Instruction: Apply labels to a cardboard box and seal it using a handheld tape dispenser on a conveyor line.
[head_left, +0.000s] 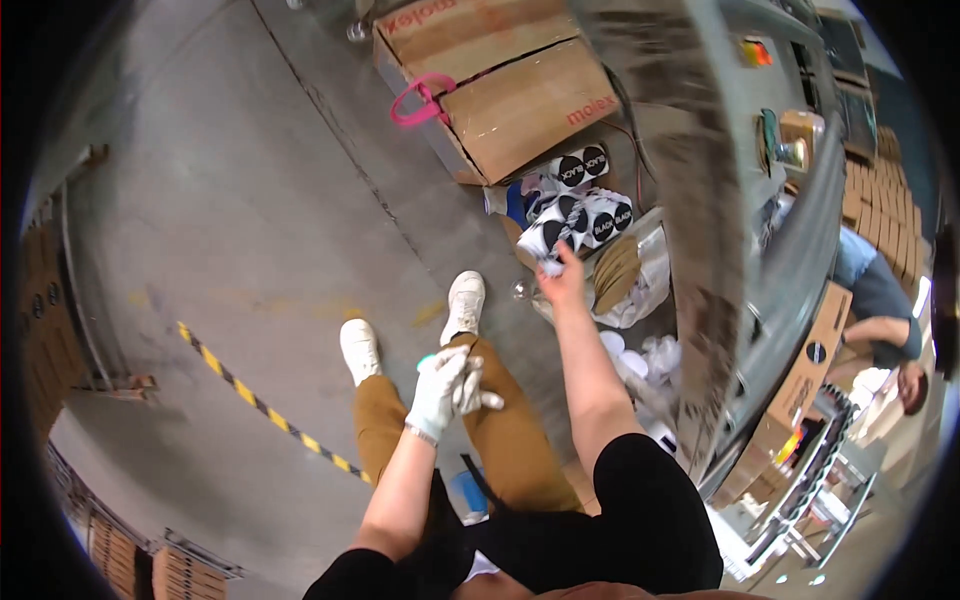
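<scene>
Right hand: grip clamped on one white roll. Gloved left hand: cannot tell grip. One carton, two shoes.

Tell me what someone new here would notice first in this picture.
Probably the bright pink ring-shaped thing at the left edge of the cardboard box, near the top. Next, the white items with black circles just below that box, the bare right hand at the nearest; the left hand wears a white glove. On the floor at left, yellow-and-black striped tape stands out.
</scene>
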